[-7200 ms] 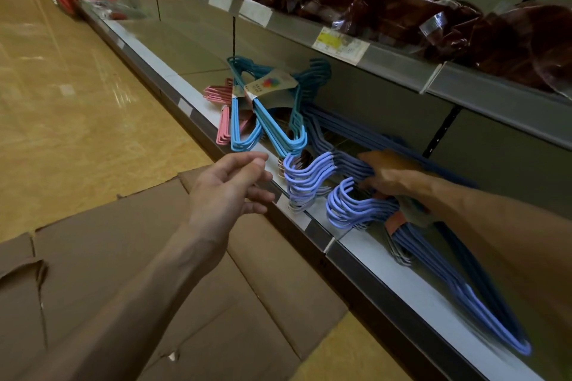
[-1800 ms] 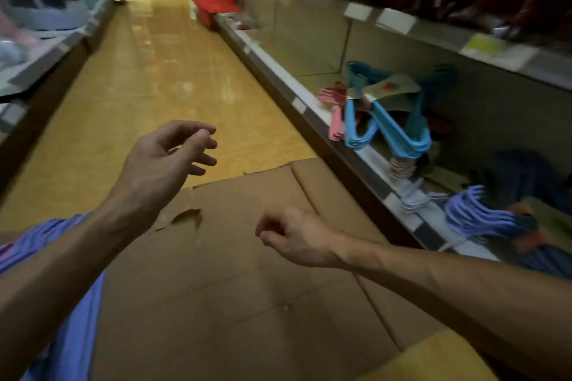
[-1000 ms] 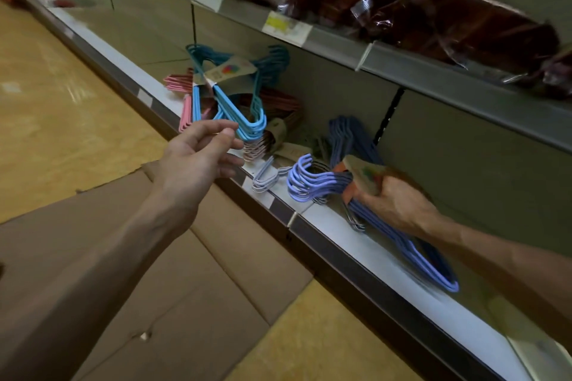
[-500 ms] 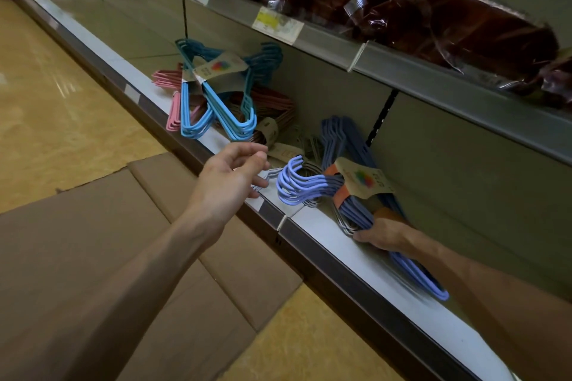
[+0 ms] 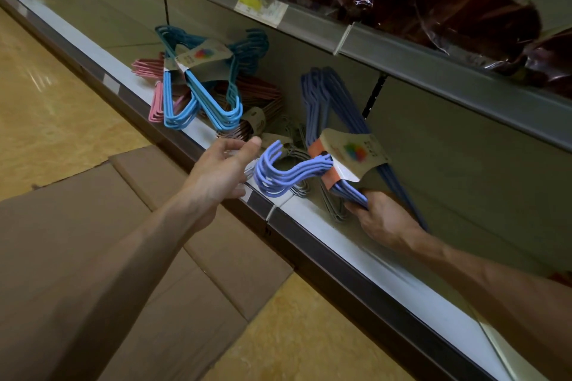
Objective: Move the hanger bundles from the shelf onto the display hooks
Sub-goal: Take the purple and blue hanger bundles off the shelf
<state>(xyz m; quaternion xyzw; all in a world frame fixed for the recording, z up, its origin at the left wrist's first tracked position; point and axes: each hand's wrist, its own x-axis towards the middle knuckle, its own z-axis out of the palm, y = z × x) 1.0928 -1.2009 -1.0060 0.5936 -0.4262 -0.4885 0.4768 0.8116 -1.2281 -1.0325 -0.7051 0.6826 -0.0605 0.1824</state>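
A bundle of purple hangers (image 5: 322, 108) with a cardboard label band is tilted up off the bottom shelf (image 5: 312, 213). My right hand (image 5: 380, 219) grips its lower arm from below. The bundle's hooks (image 5: 278, 173) point left toward my left hand (image 5: 223, 173), which hovers open just beside them, fingers relaxed, holding nothing. A blue hanger bundle (image 5: 201, 93) with a label stands farther left above the shelf. Pink hangers (image 5: 154, 96) and brownish-pink ones (image 5: 260, 102) lie behind it. Grey wire hangers (image 5: 331, 210) lie under the purple bundle.
An upper shelf (image 5: 402, 52) with price tags carries dark brown plastic-wrapped packs (image 5: 464, 6) overhead. Flattened cardboard (image 5: 108, 241) covers the floor below my left arm, with yellowish floor (image 5: 46, 114) to the left.
My right hand has lifted the purple bundle so that it stands more upright. My left hand has moved closer to its hooks. Earlier, both hands were briefly away from the shelf.
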